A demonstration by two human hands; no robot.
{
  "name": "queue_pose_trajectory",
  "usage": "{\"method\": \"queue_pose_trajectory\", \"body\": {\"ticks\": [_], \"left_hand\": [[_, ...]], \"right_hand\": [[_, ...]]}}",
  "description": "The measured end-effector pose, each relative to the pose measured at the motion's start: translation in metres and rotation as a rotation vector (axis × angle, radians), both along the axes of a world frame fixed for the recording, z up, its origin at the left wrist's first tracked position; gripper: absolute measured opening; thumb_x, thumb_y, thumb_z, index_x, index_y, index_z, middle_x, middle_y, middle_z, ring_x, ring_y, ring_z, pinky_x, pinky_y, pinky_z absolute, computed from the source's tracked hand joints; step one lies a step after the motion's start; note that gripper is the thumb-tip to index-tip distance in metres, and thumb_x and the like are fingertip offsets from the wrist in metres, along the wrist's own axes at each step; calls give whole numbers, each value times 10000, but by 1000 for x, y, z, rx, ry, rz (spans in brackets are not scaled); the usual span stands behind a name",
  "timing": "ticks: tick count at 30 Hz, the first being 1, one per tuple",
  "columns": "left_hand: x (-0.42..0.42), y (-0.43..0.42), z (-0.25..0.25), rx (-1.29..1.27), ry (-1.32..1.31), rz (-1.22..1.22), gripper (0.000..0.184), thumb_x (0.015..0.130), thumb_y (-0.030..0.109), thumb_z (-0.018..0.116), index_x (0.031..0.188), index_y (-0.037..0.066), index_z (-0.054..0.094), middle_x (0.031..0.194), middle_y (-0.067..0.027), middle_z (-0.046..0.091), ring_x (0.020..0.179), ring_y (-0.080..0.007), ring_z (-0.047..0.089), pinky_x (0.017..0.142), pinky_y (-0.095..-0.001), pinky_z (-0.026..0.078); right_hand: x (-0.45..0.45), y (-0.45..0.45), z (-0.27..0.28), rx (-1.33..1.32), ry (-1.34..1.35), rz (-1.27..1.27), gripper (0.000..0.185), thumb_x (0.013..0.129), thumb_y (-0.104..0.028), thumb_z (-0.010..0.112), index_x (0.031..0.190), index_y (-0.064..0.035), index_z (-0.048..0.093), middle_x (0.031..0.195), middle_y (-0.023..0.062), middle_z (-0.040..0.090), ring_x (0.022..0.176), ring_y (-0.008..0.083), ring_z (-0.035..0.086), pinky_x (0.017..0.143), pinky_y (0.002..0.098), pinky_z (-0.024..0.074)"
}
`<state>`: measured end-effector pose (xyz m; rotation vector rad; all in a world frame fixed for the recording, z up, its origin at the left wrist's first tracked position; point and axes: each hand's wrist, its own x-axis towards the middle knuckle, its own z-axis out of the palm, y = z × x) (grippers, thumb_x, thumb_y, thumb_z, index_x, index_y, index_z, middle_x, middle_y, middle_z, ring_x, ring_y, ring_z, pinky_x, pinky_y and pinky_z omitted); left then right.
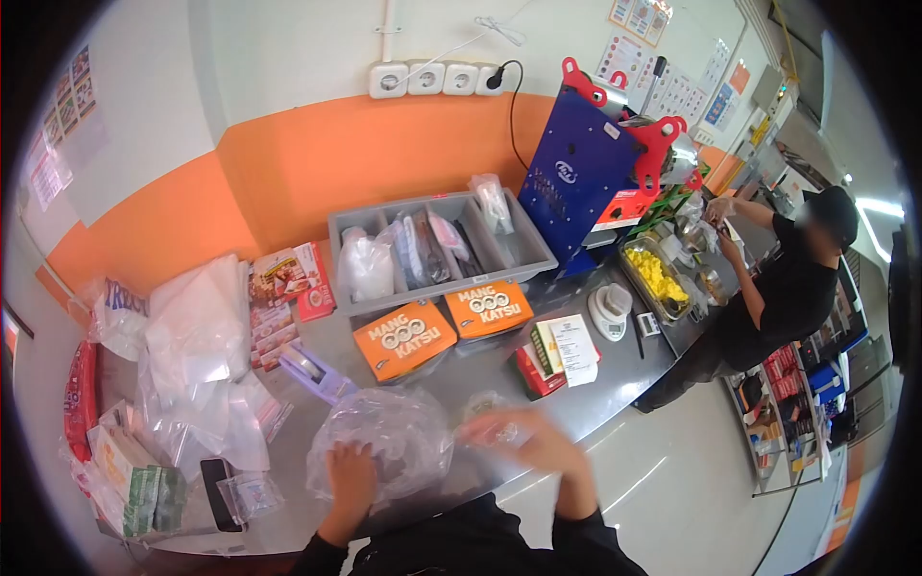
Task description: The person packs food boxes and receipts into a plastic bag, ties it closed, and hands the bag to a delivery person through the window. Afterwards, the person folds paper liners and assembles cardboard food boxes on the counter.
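My left hand (pixel 351 480) is resting on the near side of a clear plastic bag (pixel 408 432), its fingers partly curled over the film; I cannot tell whether they are pinching it. My right hand (pixel 533 442) is blurring at the bag's 3 o'clock, and I cannot tell how far its fingers are open or whether they are holding anything. The bag is lying crumpled on the steel desk (pixel 461 374), straight ahead of me; I cannot tell which way its mouth or long axis is pointing.

At 9 o'clock a dark phone (pixel 223 494) is lying lengthwise, nearly 12 to 6. A purple tape dispenser (pixel 317 374) is sitting at 11. At 12, two orange boxes (pixel 403 339) are reading "MANG KATSU", and behind them a grey divided tray (pixel 432 288) is holding packets. At 2, a receipt (pixel 574 349) with tiny print is lying over small boxes (pixel 540 372). Farther off at 2, a co-worker (pixel 797 269) is standing.
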<state>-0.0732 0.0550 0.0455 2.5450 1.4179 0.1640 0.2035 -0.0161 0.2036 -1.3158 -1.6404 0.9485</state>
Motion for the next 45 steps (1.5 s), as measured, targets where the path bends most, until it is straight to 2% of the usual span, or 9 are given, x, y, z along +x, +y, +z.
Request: {"method": "queue_pose_trajectory", "body": {"ticks": [5, 11, 15, 17, 21, 26, 35, 41, 45], "left_hand": [[-5, 13, 14, 215, -69, -32, 222, 724, 92, 585, 921, 89, 689, 979, -61, 634, 957, -258, 516, 841, -413, 349], [57, -21, 150, -105, -314, 205, 245, 694, -24, 546, 883, 69, 669, 889, -76, 644, 947, -224, 546, 843, -386, 376], [163, -50, 129, -1316, -1143, -257, 462, 855, 91, 561, 1305, 76, 455, 1193, -107, 550, 1108, -194, 504, 923, -312, 413], [227, -61, 73, -1596, -959, -135, 638, 896, 176, 560, 1435, 64, 237, 1318, -120, 448, 1158, -207, 479, 972, -316, 395], [327, -63, -25, -1085, -910, 424, 867, 820, 391, 656, 1418, -38, 195, 1342, -224, 358, 1278, -313, 338, 1079, -401, 256], [381, -33, -54, -585, -870, 678, 909, 784, 473, 671, 1337, -115, 255, 1312, -304, 303, 1236, -412, 296, 1047, -461, 237], [391, -23, -75, -454, -928, 599, 699, 763, 338, 728, 1299, 29, 401, 1288, -260, 360, 1212, -402, 320, 1029, -496, 240], [395, -22, -85, -497, -1257, 427, 798, 758, 297, 741, 1360, -21, 324, 1234, -250, 378, 1127, -370, 443, 984, -419, 355], [395, -28, -32, -448, -1023, 500, 969, 722, 346, 773, 1416, -36, 216, 1217, -260, 361, 1102, -365, 469, 966, -394, 386]], "right_hand": [[223, 11, -116, -122, -922, -1132, 576, 784, -369, 717, 1152, 48, 567, 986, 189, 654, 897, 262, 649, 781, 357, 509], [256, 32, -159, -319, -394, -760, 664, 727, -422, 763, 1154, 49, 573, 1009, 193, 656, 907, 264, 654, 794, 352, 511], [240, 28, -134, -311, 74, -677, 588, 714, -312, 795, 1138, 36, 584, 1003, 146, 671, 900, 207, 656, 792, 318, 512], [244, 29, -139, -307, 142, -656, 579, 700, -230, 809, 1154, 36, 567, 991, 125, 679, 895, 190, 658, 809, 304, 505], [264, 19, -133, -371, 113, -619, 516, 715, -265, 806, 1092, 29, 612, 975, 113, 679, 845, 169, 653, 769, 297, 516], [323, -39, -113, -523, 127, -763, 545, 738, -348, 780, 1055, 64, 616, 956, 131, 676, 829, 174, 651, 742, 301, 513], [377, -82, -183, -534, 136, -872, 635, 709, -400, 795, 1065, 91, 607, 917, 136, 672, 809, 193, 648, 737, 300, 501], [376, -77, -197, -224, -204, -959, 607, 706, -337, 804, 1082, 90, 593, 875, 164, 666, 780, 184, 633, 712, 299, 500], [389, -78, -209, -265, -90, -860, 505, 745, -284, 782, 1075, 52, 601, 899, 135, 671, 788, 164, 621, 704, 293, 495]]}}
